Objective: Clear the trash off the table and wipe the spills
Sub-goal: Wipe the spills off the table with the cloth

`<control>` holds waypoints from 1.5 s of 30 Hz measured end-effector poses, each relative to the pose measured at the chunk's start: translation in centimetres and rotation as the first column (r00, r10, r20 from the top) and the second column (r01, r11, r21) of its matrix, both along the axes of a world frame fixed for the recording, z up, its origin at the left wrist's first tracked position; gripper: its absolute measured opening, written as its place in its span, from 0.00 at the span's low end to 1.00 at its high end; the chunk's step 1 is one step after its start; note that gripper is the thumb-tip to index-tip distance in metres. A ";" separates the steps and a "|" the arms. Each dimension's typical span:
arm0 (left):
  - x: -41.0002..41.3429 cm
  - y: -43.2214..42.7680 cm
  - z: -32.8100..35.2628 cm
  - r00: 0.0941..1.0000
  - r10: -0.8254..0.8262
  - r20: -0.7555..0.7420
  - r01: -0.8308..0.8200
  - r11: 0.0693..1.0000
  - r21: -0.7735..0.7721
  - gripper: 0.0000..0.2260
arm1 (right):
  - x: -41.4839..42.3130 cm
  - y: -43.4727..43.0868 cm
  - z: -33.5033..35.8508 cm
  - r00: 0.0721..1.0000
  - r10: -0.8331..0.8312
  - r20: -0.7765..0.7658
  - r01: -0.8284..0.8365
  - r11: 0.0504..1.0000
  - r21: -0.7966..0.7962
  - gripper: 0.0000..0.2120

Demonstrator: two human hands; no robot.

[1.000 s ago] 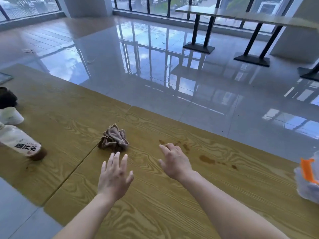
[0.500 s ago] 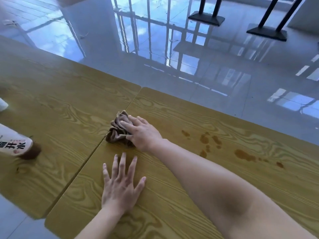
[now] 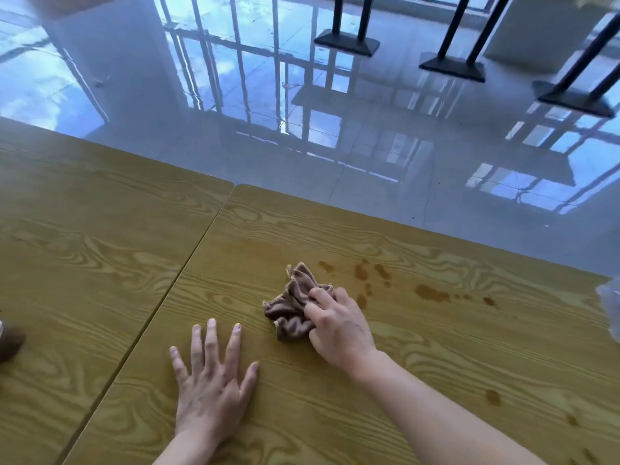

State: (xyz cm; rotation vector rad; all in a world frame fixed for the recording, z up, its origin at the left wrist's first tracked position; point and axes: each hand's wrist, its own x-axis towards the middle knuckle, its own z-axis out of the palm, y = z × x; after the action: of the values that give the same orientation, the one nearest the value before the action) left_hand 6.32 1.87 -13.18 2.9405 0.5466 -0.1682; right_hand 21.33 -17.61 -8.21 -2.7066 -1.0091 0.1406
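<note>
My right hand (image 3: 339, 328) grips a crumpled brown cloth (image 3: 291, 303) and holds it down on the wood-grain table (image 3: 436, 364). Just right of the cloth lie several brown spill spots (image 3: 369, 276), with a larger patch (image 3: 431, 293) further right and one more spot (image 3: 492, 396) nearer me. My left hand (image 3: 209, 380) lies flat on the table with fingers spread, holding nothing, below and left of the cloth.
A second table (image 3: 84, 263) abuts on the left along a seam (image 3: 167, 293). A dark brown object (image 3: 10, 342) pokes in at the left edge. A clear plastic item (image 3: 610, 307) shows at the right edge. Beyond the far edge lies glossy floor with black table bases (image 3: 453, 67).
My right hand took hold of the cloth near the seam and slid it right, close to the spills. My left hand settled flat on the table. The view shifted right, hiding the bottle.
</note>
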 end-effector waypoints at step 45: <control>4.5 -24.5 -0.4 0.920 -0.390 0.039 0.389 0.920 0.040 0.33 | -17.6 -33.7 -2.6 0.733 -0.680 -0.017 0.659 0.716 -0.232 0.32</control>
State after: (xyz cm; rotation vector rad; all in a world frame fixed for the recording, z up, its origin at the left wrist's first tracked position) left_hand 10.80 -22.60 -13.59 3.0402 -0.0522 -0.1331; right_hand 3.71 -51.27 -10.84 -3.0265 0.0829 0.2528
